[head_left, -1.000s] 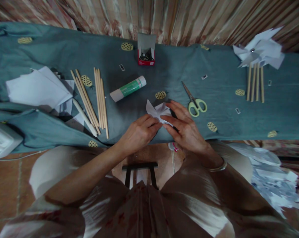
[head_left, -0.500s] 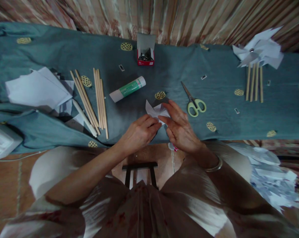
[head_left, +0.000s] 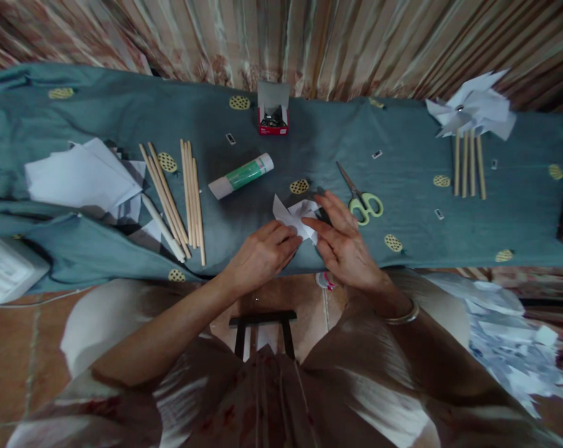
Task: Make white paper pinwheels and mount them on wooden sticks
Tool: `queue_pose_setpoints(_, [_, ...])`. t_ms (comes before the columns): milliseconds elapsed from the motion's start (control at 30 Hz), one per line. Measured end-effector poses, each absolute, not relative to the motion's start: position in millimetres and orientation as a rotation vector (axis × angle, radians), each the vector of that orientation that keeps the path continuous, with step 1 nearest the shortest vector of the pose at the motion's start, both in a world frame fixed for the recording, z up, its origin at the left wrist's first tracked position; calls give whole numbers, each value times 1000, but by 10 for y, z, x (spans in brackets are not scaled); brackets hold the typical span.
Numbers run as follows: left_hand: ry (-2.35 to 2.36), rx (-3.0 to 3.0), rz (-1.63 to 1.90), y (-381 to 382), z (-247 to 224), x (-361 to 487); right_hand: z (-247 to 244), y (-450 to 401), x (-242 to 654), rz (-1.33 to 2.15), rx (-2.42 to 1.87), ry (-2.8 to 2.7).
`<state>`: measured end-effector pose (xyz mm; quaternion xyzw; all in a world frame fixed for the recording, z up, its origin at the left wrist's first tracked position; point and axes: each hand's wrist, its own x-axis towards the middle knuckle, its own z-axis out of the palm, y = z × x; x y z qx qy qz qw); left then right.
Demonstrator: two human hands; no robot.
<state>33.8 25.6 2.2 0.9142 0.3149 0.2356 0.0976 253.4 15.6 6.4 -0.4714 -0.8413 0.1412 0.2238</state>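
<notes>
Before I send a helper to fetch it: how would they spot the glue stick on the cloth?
On the long blue-grey cloth, look just beyond the left hand, right of the loose wooden sticks. The white glue stick with a green label lies tilted there, the only thick plastic tube among thin sticks and paper.
</notes>
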Motion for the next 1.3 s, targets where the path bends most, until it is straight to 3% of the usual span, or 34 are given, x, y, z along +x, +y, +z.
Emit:
queue_pose_setpoints(333, [944, 2695, 674, 261, 15, 350, -67, 143, 2433, 250, -1273, -2381])
queue_pose_setpoints(667, [931, 2684, 728, 249, 9, 337, -17, 181, 2530, 650, -1341, -2152])
queue_pose_setpoints(1033, [920, 2694, 709, 257, 23, 339, 21, 181, 2439, 440, -1322, -2357])
queue_pose_setpoints(1300, [928, 2699, 721, 252, 21, 342, 11, 176, 2408, 518, -1323, -2309])
